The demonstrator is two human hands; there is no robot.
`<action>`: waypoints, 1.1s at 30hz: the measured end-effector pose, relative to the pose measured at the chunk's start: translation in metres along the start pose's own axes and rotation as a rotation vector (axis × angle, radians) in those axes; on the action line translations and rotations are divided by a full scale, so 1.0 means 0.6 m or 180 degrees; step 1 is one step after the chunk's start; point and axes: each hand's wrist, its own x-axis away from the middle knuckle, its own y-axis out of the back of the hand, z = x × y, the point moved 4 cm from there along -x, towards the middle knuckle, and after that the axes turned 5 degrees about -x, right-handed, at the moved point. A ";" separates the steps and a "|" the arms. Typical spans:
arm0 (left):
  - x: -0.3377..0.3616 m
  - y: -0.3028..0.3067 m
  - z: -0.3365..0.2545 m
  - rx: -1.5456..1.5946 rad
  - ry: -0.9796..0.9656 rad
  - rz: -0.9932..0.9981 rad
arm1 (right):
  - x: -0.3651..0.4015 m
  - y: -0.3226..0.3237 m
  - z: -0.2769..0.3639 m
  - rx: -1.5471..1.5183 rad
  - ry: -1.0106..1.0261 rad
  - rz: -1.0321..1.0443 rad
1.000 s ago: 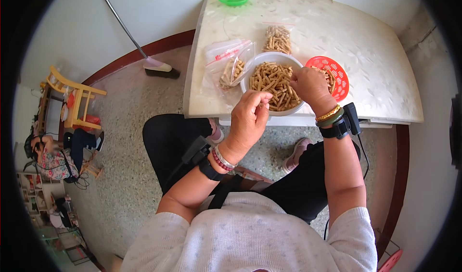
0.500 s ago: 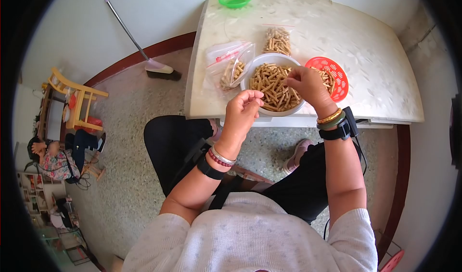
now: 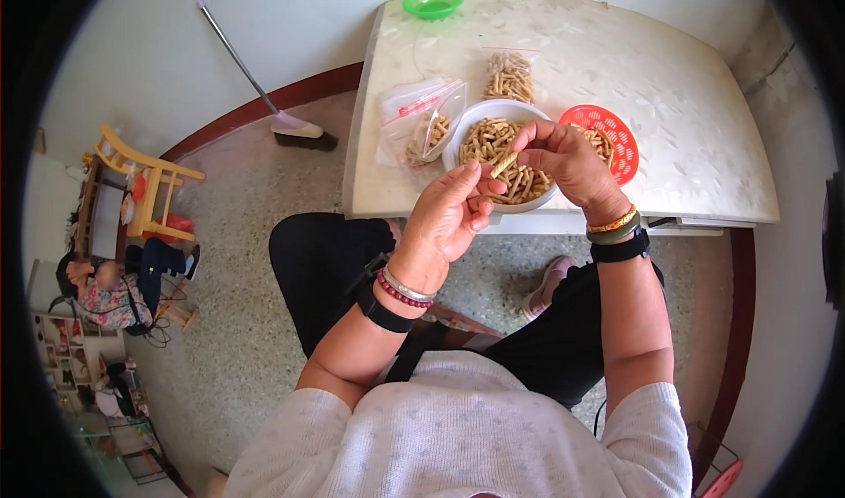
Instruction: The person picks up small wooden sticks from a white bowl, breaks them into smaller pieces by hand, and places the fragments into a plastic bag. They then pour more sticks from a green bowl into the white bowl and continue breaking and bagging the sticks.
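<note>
A ridged, pale-brown snack stick spans the gap between my hands above the white bowl. My right hand pinches its upper end between thumb and forefinger. At the lower end, the curled fingers and thumb of my left hand close on it; the palm's contents are hidden. Many similar snack sticks fill the bowl. To its left stands an opened clear bag with some sticks inside. Behind the bowl lies a filled clear bag. A red perforated basket at the right also contains sticks.
Flat plastic bags lie at the left of the pale table. A green dish stands at the far edge. A broom leans on the wall, near a wooden chair. Another person sits far left.
My right hand has lifted a snack stick out of the bowl and moved it left and toward me. My left hand has turned and opened slightly beneath the stick.
</note>
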 end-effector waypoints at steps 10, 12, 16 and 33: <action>0.000 0.006 0.001 -0.0133 -0.0248 -0.0147 | 0.008 -0.017 0.006 0.0037 0.0203 0.0075; 0.002 0.006 -0.002 -0.0314 -0.0367 -0.0183 | 0.010 -0.018 0.011 0.0075 0.0228 -0.0028; 0.006 0.001 -0.006 -0.0492 -0.0492 -0.0321 | 0.016 -0.012 0.021 0.0350 0.0148 -0.0326; 0.013 -0.015 -0.018 -0.2449 -0.1804 -0.0680 | 0.016 -0.024 -0.003 0.0503 -0.0366 0.0041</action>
